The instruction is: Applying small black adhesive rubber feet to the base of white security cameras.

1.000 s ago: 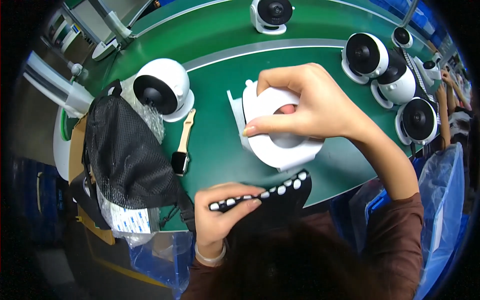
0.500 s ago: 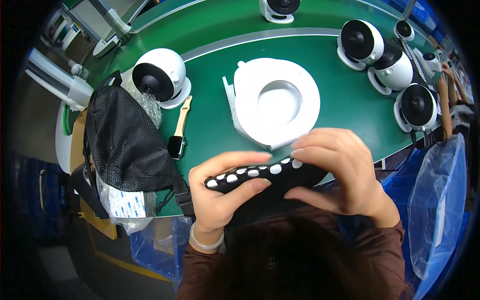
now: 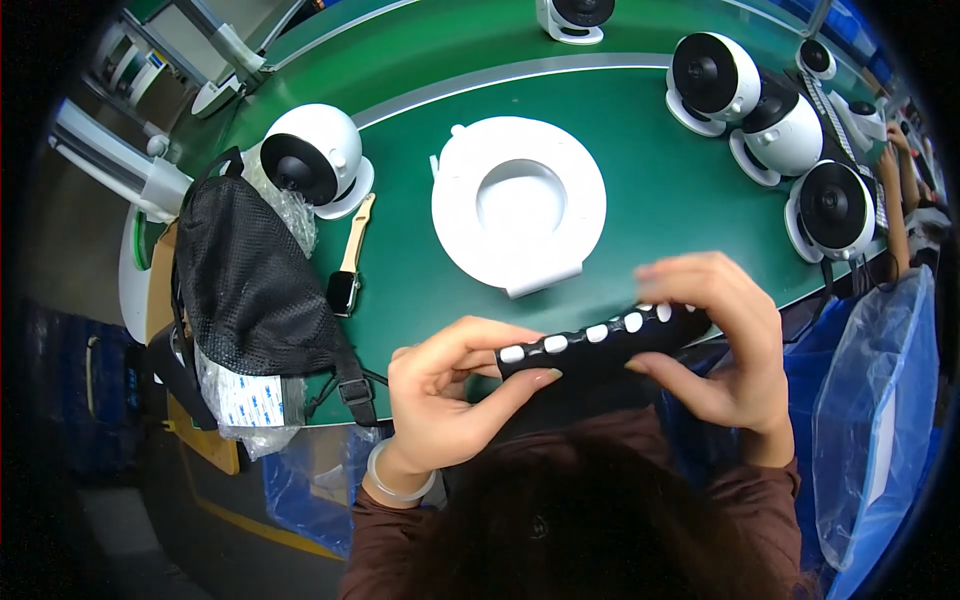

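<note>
Between my hands, close to my body, is a black soft-looking piece with white rounded spots (image 3: 597, 333) along its upper edge; its kind I cannot make out. My left hand (image 3: 445, 395) pinches its left end between thumb and fingers. On its right end is my right hand (image 3: 725, 335), thumb below and fingers curled over the top, one fingertip smeared by motion. Just beyond lies a white ring-shaped part (image 3: 455, 205) with a round hollow and a flat tab at its near side. Neither hand touches it.
At left stand a white round camera-like device (image 3: 318, 160), a watch with a beige strap (image 3: 345, 285) and a black mesh bag (image 3: 250, 280). Several similar devices (image 3: 715, 80) stand at the right. Blue plastic-lined bins (image 3: 870, 420) flank the green table (image 3: 640, 210). Another person's arm (image 3: 893, 200) shows far right.
Both hands have shifted right with the black spotted piece, which now sits more level. The white ring part appears further left and turned slightly in the view.
</note>
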